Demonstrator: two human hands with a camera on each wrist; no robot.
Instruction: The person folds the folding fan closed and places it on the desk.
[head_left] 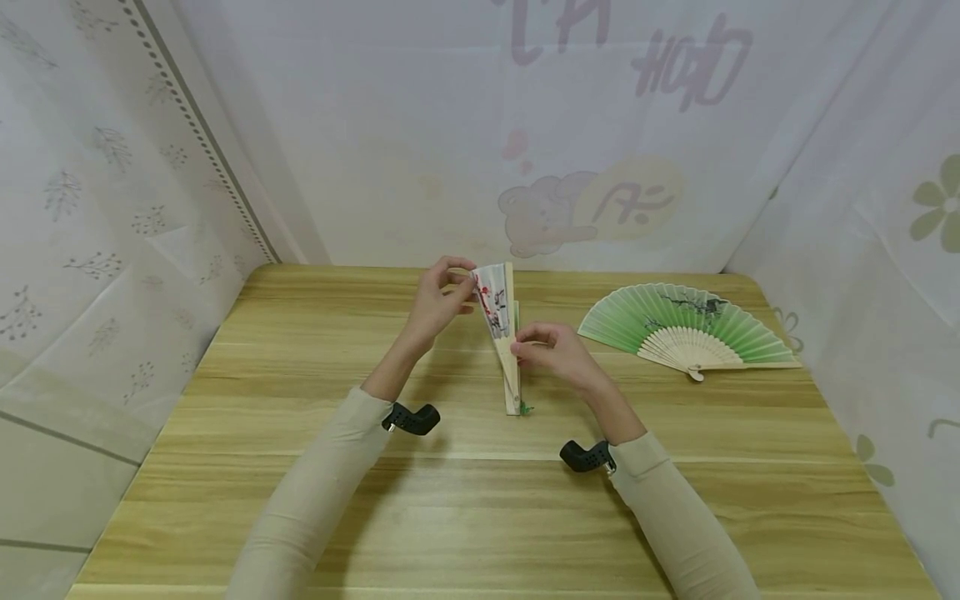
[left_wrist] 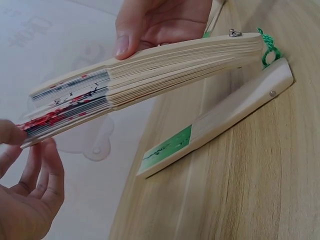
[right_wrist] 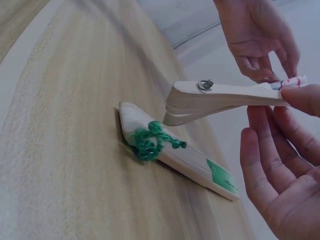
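Both hands hold a white folding fan with red blossoms and pale wooden ribs, partly spread and raised over the table. At its upper left edge, my left hand pinches the fan's outer leaf between thumb and fingers. My right hand grips the ribs on the other side, thumb on one face and fingers under the other, as the right wrist view shows. Beneath lies a folded green fan on the wood, with a green cord tassel near its pivot end. A metal pivot shows on the white fan.
An opened green fan lies at the right of the wooden table, its pivot toward the front. Printed curtains hang behind the table and at both sides. A black wrist camera sits by the left cuff.
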